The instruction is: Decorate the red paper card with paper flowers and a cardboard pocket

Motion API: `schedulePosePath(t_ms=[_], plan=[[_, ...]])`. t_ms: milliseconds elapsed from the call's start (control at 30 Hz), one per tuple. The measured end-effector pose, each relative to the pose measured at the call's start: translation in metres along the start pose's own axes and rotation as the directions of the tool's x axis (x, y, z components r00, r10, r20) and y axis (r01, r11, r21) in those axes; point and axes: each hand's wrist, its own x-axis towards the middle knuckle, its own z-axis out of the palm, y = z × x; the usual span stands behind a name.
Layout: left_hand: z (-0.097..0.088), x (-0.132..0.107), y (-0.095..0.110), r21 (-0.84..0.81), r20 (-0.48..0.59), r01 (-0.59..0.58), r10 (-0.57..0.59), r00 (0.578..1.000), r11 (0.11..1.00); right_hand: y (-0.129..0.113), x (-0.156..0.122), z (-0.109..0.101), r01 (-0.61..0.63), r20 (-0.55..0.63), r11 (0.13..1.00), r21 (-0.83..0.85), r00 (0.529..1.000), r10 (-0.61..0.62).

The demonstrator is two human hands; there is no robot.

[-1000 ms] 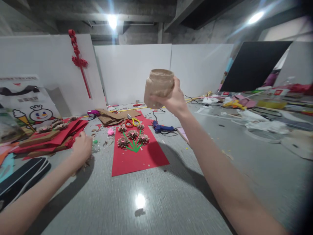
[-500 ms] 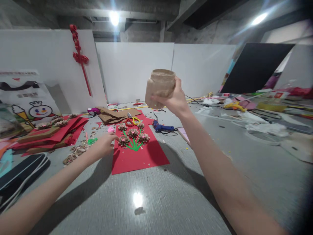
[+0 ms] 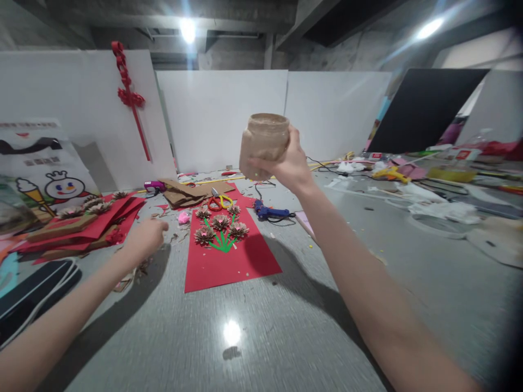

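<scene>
My right hand [image 3: 292, 166] holds a brownish wide-mouthed jar [image 3: 263, 144] up above the table, fingers around its right side and thumb across the front. The mouth faces upward, and its inside is mostly hidden. Lower on the left, my left hand [image 3: 146, 237] hovers by brown scraps [image 3: 126, 280], its fingers curled; anything inside them is hidden. Between the hands, a red sheet [image 3: 232, 267] lies flat, bearing several brown paper flowers [image 3: 221, 222] with pink centres and green stems [image 3: 224, 242]. A pink lump [image 3: 183, 218] sits left of the sheet.
Behind the flowers lie scissors [image 3: 220, 200] and folded brown cardboard [image 3: 183, 193]. A blue glue gun [image 3: 272, 211] rests right of the sheet, a yellow one [image 3: 391, 174] farther right. Red paper and cardboard [image 3: 93, 226] are stacked left, near a dark corded device [image 3: 38, 291].
My left hand has moved left, away from the flowers' edge to over the brown scraps. The jar stays raised in my right hand; the view has shifted slightly.
</scene>
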Motion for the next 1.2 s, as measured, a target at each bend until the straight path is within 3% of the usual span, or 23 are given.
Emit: schedulePosePath(t_ms=[100, 200, 333, 400, 533, 600, 667, 767, 833, 933, 1033, 1200], plan=[[-0.002, 0.01, -0.02, -0.126, -0.027, -0.035, 0.032, 0.999, 0.991, 0.005, 0.001, 0.002, 0.045, 0.01, 0.999, -0.002, 0.999, -0.045], [-0.003, 0.011, -0.025, -0.2, -0.1, -0.027, 0.007, 0.995, 0.979, 0.011, 0.002, 0.003, 0.097, 0.028, 0.995, -0.01, 0.995, -0.097], [-0.006, 0.007, -0.014, 0.028, -0.24, 0.003, 0.004, 0.971, 1.0, 0.015, 0.002, 0.005, 0.107, 0.043, 0.994, -0.009, 0.993, -0.106], [-0.008, 0.006, -0.006, 0.103, -0.261, -0.005, 0.032, 0.965, 0.995, 0.015, 0.002, 0.005, 0.101, 0.047, 0.995, -0.004, 0.994, -0.101], [-0.015, 0.004, 0.01, -0.021, -0.21, -0.019, 0.014, 0.978, 1.0, 0.012, 0.002, 0.005, 0.089, 0.051, 0.996, -0.007, 0.995, -0.088], [-0.017, 0.002, 0.019, -0.075, -0.254, -0.075, 0.054, 0.966, 0.994, 0.011, 0.001, 0.005, 0.087, 0.053, 0.996, -0.015, 0.995, -0.086], [-0.016, 0.001, 0.029, -0.1, -0.341, -0.196, 0.152, 0.928, 0.976, 0.011, 0.001, 0.005, 0.091, 0.053, 0.996, -0.018, 0.994, -0.09], [-0.012, -0.003, 0.052, -0.11, -0.417, -0.453, 0.373, 0.829, 0.885, 0.012, 0.001, 0.006, 0.099, 0.055, 0.995, -0.016, 0.994, -0.098], [-0.007, -0.008, 0.071, -0.112, -0.401, -0.608, 0.524, 0.751, 0.786, 0.012, 0.001, 0.006, 0.093, 0.058, 0.995, -0.019, 0.994, -0.092], [-0.001, -0.015, 0.101, -0.116, -0.362, -0.718, 0.644, 0.674, 0.686, 0.012, 0.001, 0.007, 0.082, 0.069, 0.996, -0.026, 0.994, -0.08], [0.006, -0.017, 0.125, -0.083, -0.331, -0.751, 0.693, 0.64, 0.655, 0.013, 0.001, 0.008, 0.106, 0.075, 0.994, -0.018, 0.992, -0.104], [0.014, -0.011, 0.143, 0.025, -0.257, -0.726, 0.706, 0.66, 0.687, 0.009, 0.0, 0.006, 0.103, 0.078, 0.994, -0.019, 0.992, -0.102]])
